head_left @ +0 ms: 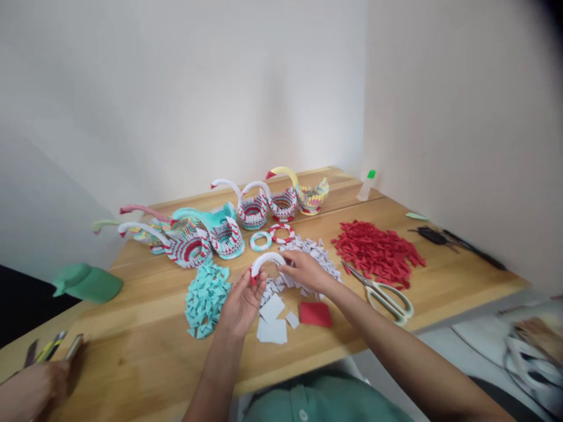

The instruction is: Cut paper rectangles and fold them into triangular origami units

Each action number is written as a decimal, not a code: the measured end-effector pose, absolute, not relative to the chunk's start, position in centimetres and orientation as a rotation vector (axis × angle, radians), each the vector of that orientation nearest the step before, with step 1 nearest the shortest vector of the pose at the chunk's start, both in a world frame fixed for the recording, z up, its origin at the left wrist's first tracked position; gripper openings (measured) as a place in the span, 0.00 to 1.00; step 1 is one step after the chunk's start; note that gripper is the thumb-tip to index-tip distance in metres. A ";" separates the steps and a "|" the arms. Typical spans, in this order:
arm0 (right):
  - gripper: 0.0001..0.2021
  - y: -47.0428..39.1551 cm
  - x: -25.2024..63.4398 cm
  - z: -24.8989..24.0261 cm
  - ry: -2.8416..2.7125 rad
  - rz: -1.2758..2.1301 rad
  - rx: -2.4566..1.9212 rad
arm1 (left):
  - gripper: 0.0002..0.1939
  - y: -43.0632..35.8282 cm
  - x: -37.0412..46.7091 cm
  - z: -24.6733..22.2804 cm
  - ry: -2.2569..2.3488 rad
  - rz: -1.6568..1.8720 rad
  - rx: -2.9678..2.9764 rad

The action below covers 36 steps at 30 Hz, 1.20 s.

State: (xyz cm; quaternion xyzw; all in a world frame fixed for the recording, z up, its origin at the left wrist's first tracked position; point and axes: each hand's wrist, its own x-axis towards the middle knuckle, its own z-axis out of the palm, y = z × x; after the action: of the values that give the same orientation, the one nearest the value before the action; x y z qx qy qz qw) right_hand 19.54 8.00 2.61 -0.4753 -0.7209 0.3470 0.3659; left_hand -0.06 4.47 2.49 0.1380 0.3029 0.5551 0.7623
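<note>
One paper arc (265,258) | left hand (244,302), right hand (305,271): my fingers pinch its ends, inside bench's front edge (257,373) | likely shaping; next needs steadiness

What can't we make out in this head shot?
Right end of the white paper arch, head view: covered by the fingers of the right hand.
Part of the white pieces, head view: behind the right hand and forearm.
Pastel swan, head view: partly behind the striped swan.
Other person's hand, head view: cut off at lower left, blurred.
Single folds in the red pile, head view: too small, blurred.
</note>
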 end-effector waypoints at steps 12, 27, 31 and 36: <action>0.10 21.8 16.8 3.0 -1.600 0.712 -1.344 | 0.09 4.8 -1.4 -0.4 0.644 1.191 0.367; 0.11 25.6 15.7 -3.2 -1.570 0.880 -1.438 | 0.16 4.6 -1.3 -0.2 0.673 1.129 0.316; 0.11 25.6 15.8 -3.4 -1.582 0.888 -1.468 | 0.14 4.6 -1.3 -0.3 0.682 1.132 0.315; 0.09 25.4 15.6 -3.3 -1.617 0.892 -1.487 | 0.13 4.7 -1.3 -0.4 0.696 1.128 0.311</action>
State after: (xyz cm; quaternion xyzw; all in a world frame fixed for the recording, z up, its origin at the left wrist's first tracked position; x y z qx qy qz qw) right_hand 15.57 25.37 -3.33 -0.5813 -0.6321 0.3485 0.3757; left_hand -1.32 4.68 -0.41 0.1435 0.3219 0.5215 0.7771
